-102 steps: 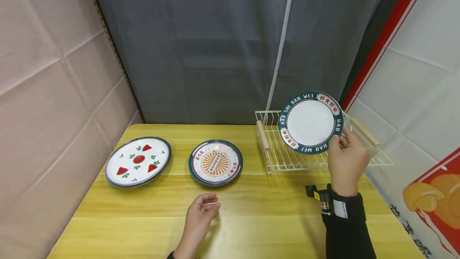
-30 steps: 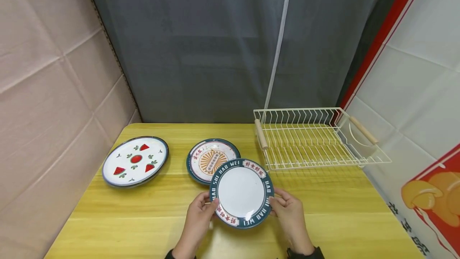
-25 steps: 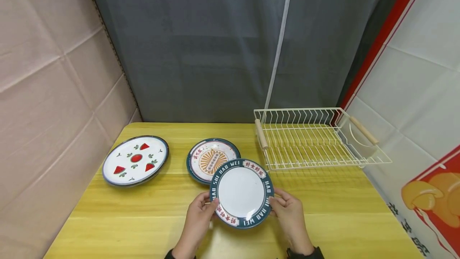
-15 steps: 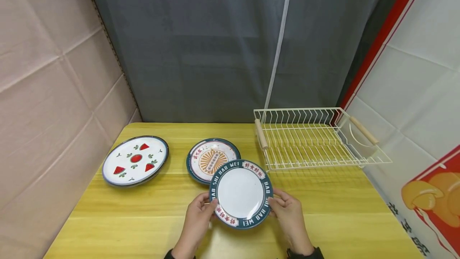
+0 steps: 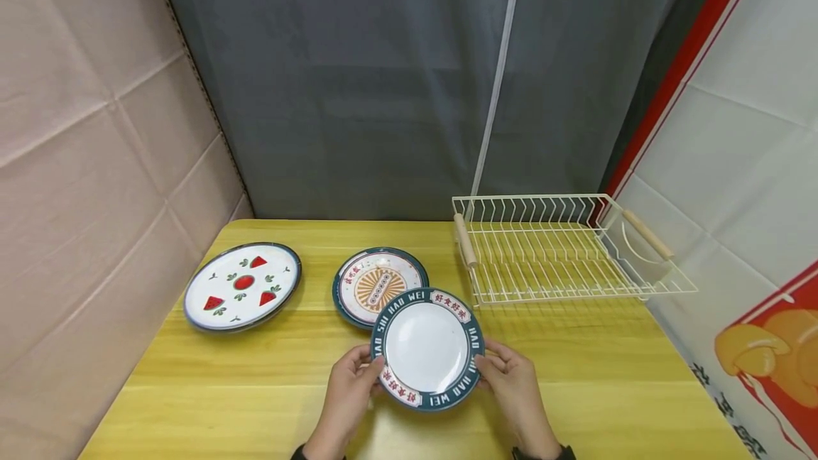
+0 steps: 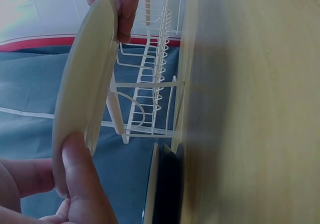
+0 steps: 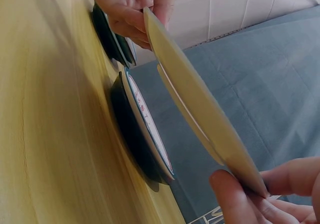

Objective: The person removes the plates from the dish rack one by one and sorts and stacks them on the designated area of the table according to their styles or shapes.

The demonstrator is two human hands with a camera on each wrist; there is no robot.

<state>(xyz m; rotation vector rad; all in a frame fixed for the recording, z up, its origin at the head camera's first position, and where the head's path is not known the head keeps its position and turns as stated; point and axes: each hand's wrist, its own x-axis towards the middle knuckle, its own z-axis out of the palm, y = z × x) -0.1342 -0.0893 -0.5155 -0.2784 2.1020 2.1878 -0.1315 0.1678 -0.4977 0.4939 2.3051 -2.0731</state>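
Between both hands a round plate [image 5: 427, 346] with a white middle and a dark green lettered rim is held above the table, its face toward the head camera. The left hand [image 5: 348, 392] pinches its left edge, thumb on the front and fingers behind. At the right edge the right hand [image 5: 514, 392] grips it the same way. Both wrist views show the plate's pale underside [image 6: 85, 79] raised off the wood. Behind it, partly covered in the head view, lies a smaller stack of plates [image 5: 377, 289] with an orange sunburst on top.
An oval plate [image 5: 243, 286] with watermelon pictures lies at the left, apparently on another. A cream wire dish rack [image 5: 549, 247] with wooden handles stands at the back right of the wooden table [image 5: 255, 389]. A grey curtain [image 5: 358, 91] hangs behind.
Earlier the right hand alone held the plate over the rack. The plate came left and toward the person, and the left hand took its other edge. Lately it has sunk slightly.
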